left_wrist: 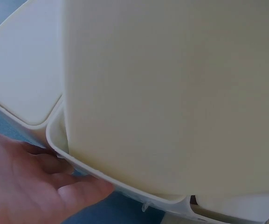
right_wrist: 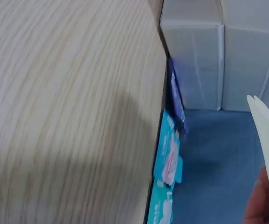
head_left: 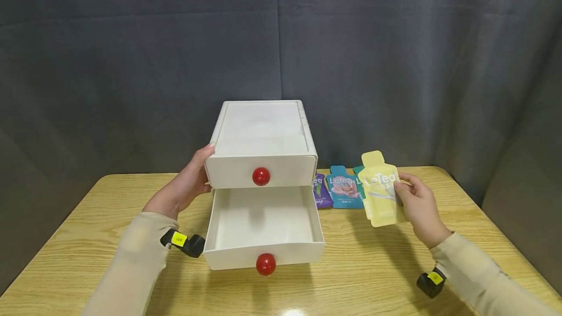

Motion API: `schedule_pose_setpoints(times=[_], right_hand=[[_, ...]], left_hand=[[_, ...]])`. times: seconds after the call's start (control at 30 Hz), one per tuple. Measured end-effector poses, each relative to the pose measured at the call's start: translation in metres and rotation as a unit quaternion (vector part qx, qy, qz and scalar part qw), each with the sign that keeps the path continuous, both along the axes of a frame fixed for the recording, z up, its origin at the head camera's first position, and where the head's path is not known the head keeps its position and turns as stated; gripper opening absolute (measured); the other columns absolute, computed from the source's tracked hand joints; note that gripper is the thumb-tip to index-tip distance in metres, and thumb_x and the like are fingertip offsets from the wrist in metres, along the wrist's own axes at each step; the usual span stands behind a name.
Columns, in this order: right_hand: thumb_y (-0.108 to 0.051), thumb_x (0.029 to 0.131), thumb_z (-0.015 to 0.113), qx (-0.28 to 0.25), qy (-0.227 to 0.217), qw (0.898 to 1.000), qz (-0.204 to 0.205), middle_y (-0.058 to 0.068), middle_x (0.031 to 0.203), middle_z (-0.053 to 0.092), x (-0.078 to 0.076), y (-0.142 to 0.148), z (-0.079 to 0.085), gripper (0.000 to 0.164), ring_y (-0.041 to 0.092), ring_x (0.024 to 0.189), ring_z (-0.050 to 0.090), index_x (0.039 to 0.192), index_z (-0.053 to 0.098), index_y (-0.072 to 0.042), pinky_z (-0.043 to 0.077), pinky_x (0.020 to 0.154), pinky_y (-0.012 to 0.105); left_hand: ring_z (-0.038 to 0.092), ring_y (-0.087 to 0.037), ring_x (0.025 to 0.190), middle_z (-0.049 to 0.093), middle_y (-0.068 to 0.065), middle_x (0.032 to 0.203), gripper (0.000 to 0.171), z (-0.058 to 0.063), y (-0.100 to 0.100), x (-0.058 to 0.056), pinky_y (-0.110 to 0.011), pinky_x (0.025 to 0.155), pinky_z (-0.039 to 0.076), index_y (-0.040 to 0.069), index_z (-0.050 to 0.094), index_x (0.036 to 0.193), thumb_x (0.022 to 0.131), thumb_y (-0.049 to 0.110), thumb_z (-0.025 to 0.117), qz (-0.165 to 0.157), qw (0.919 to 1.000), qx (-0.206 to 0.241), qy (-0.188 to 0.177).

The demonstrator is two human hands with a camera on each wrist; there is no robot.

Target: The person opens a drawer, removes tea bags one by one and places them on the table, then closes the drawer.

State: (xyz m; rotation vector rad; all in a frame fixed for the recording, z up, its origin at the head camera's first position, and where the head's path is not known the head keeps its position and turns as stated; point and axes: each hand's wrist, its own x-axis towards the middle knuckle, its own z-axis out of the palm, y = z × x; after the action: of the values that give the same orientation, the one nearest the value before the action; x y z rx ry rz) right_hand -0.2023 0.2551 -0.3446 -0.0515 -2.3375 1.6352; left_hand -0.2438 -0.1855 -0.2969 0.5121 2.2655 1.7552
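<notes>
Towards the far edge of the worktop, the drawer unit is made of smooth, low-sheen white plastic, and its red knobs are finished glossy. The worktop is covered by pale wood grain, lightly shiny; the yellow packet is smooth-faced, but whether of paper or plastic cannot be told. Beyond the far edge, matt grey cloth is hung.

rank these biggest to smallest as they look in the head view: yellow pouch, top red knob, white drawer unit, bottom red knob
1. White drawer unit
2. Yellow pouch
3. Top red knob and bottom red knob: too alike to rank against each other
</notes>
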Motion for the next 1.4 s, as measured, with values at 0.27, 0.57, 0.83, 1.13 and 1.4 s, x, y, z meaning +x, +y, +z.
schedule_pose_setpoints(times=[0.27, 0.57, 0.83, 1.13, 1.4], right_hand=[[-0.014, 0.104, 0.042, 0.014, -0.017, 0.999, -0.026, -0.011, 0.088, 0.058, -0.005, 0.013, -0.007, 0.042, -0.006, 0.074, 0.053, 0.136, 0.039, 0.014, 0.046, 0.065, 0.016], [-0.014, 0.105, 0.038, 0.036, -0.061, 0.997, -0.036, 0.007, 0.101, 0.058, -0.009, 0.025, -0.014, 0.044, -0.006, 0.074, 0.05, 0.138, 0.035, 0.013, 0.045, 0.067, 0.017], [-0.015, 0.105, 0.035, 0.049, -0.094, 0.993, -0.049, 0.017, 0.108, 0.055, -0.013, 0.037, -0.019, 0.044, -0.004, 0.074, 0.049, 0.139, 0.034, 0.013, 0.044, 0.066, 0.019], [-0.018, 0.104, 0.036, 0.055, -0.108, 0.991, -0.064, 0.026, 0.121, 0.049, -0.017, 0.053, -0.027, 0.047, -0.002, 0.081, 0.047, 0.141, 0.034, 0.011, 0.042, 0.067, 0.017], [-0.019, 0.104, 0.035, 0.052, -0.132, 0.987, -0.076, 0.031, 0.133, 0.042, -0.021, 0.066, -0.035, 0.05, 0.0, 0.085, 0.046, 0.143, 0.031, 0.012, 0.041, 0.068, 0.014]], left_hand=[[0.031, -0.042, 0.131, 0.029, -0.023, 0.146, 0.077, 0.0, 0.0, -0.001, -0.065, 0.103, 0.023, 0.016, 0.011, 0.155, 0.095, 0.063, 0.012, 0.001, 1.0, 0.0, -0.001], [0.031, -0.043, 0.131, 0.029, -0.022, 0.146, 0.076, 0.0, 0.0, 0.0, -0.066, 0.103, 0.022, 0.016, 0.012, 0.155, 0.095, 0.063, 0.012, 0.002, 1.0, 0.0, 0.0], [0.031, -0.042, 0.131, 0.027, -0.02, 0.148, 0.075, -0.001, -0.001, 0.002, -0.066, 0.103, 0.023, 0.019, 0.011, 0.156, 0.095, 0.064, 0.012, 0.0, 1.0, -0.004, 0.008], [0.03, -0.042, 0.132, 0.026, -0.019, 0.15, 0.075, -0.001, -0.001, 0.003, -0.066, 0.103, 0.022, 0.021, 0.011, 0.156, 0.095, 0.065, 0.013, 0.003, 0.9999, -0.005, 0.008], [0.031, -0.042, 0.131, 0.026, -0.019, 0.149, 0.074, -0.001, -0.001, 0.002, -0.067, 0.102, 0.023, 0.021, 0.011, 0.156, 0.095, 0.064, 0.012, 0.001, 0.9999, -0.006, 0.011]])
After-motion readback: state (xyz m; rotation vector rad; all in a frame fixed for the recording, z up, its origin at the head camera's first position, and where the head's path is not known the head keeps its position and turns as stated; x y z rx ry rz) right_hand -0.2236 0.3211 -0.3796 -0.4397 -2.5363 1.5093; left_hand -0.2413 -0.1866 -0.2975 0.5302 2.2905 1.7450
